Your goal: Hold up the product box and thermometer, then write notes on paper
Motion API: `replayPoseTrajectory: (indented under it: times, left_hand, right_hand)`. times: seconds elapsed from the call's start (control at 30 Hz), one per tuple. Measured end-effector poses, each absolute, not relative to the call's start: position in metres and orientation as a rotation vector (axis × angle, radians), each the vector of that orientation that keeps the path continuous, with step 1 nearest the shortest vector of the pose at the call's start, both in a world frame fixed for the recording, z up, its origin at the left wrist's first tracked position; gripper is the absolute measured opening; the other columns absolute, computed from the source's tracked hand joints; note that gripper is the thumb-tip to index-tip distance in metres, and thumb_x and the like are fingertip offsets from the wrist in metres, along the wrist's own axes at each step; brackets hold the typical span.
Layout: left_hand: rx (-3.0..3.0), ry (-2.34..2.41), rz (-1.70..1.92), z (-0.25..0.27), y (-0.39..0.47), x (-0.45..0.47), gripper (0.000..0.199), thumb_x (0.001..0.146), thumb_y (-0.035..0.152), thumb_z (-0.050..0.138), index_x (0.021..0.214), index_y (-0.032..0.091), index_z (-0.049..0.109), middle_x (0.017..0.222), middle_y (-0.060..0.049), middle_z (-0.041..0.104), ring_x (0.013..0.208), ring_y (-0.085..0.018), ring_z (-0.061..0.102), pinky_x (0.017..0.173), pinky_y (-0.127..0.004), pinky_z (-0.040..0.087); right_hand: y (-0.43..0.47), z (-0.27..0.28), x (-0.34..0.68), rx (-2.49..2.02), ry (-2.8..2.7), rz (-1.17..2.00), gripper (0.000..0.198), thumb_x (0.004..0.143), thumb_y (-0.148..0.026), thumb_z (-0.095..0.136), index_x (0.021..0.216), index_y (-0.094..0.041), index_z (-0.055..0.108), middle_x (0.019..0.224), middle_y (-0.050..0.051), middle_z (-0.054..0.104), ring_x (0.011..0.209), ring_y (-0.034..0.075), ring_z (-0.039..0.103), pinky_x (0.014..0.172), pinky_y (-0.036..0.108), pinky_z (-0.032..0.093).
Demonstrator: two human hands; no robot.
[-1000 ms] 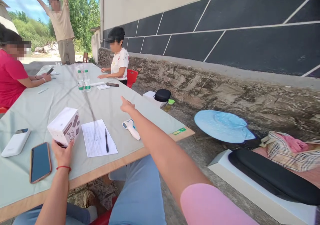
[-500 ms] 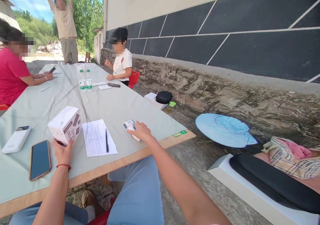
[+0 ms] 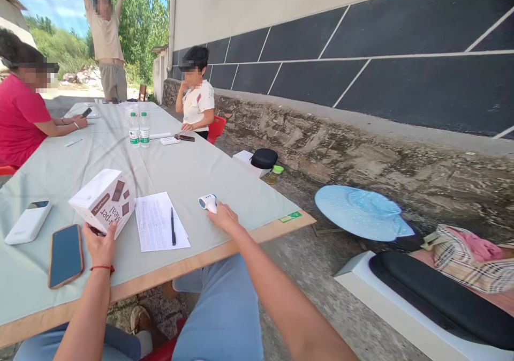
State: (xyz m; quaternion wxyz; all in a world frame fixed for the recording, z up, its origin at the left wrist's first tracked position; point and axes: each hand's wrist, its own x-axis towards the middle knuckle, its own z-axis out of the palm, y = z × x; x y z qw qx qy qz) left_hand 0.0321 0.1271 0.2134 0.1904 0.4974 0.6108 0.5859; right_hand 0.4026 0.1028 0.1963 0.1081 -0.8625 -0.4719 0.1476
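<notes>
My left hand [image 3: 100, 243] grips the lower end of a white box [image 3: 105, 200] printed with brown chocolate squares and lettering. The box is tilted over the table's near left part. On the right, my right hand [image 3: 224, 216] is closed around the grip of a white and blue infrared thermometer [image 3: 208, 203], most of whose handle is hidden by my fingers. Between my hands lies a handwritten sheet of paper [image 3: 155, 222] with a black pen [image 3: 173, 226] on it. A smartphone [image 3: 66, 256] in a brown case rests left of my left hand, beside a white power bank [image 3: 29, 223].
Two water bottles [image 3: 139, 130] stand farther down the cloth-covered table [image 3: 168, 173]. People sit on both sides, and another stands at the far end with arms raised. Right of the table are a blue sun hat [image 3: 357, 211] and a white box with a black case [image 3: 437, 291].
The white box has turned and tilted left in my left hand, showing more of its printed side. My right hand has shifted slightly with the thermometer. The seated person at right has raised a hand.
</notes>
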Motion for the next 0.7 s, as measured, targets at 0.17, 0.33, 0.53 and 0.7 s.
replayPoseTrajectory:
  times: [0.17,0.33,0.53,0.7]
  left_hand:
    - [1.438,1.655,1.703,0.213,0.125,0.033,0.069,0.064,0.048,0.076,0.117,0.017,0.046,0.108,-0.012,0.059,0.095,-0.027,0.062,0.088,-0.05,0.052]
    - [1.435,1.581,1.804,0.212,0.126,0.034,0.07,0.065,0.045,0.076,0.121,0.016,0.044,0.113,-0.014,0.059,0.103,-0.028,0.062,0.093,-0.048,0.051]
    - [1.391,1.53,1.941,0.209,0.128,0.028,0.071,0.07,0.045,0.072,0.127,0.016,0.039,0.125,-0.017,0.054,0.113,-0.029,0.058,0.099,-0.051,0.048]
    - [1.396,1.551,1.859,0.211,0.123,0.026,0.059,0.075,0.048,0.066,0.121,0.018,0.047,0.117,-0.013,0.058,0.106,-0.028,0.06,0.095,-0.049,0.05]
  right_hand:
    - [0.113,0.204,0.393,-2.485,-1.373,0.452,0.035,0.085,-0.034,0.052,0.115,-0.016,0.057,0.115,0.014,0.065,0.105,0.027,0.064,0.08,0.032,0.047]
    - [0.149,0.233,0.388,-2.419,-1.317,0.438,0.036,0.084,-0.035,0.054,0.115,-0.016,0.06,0.117,0.014,0.065,0.105,0.027,0.063,0.078,0.031,0.047]
    - [0.207,0.302,0.401,-2.303,-1.204,0.398,0.037,0.083,-0.031,0.056,0.114,-0.012,0.06,0.116,0.016,0.063,0.104,0.024,0.059,0.079,0.028,0.043]
    - [0.203,0.318,0.379,-2.104,-1.224,0.493,0.03,0.077,-0.032,0.061,0.097,-0.009,0.063,0.088,0.006,0.063,0.081,0.016,0.056,0.066,0.024,0.038]
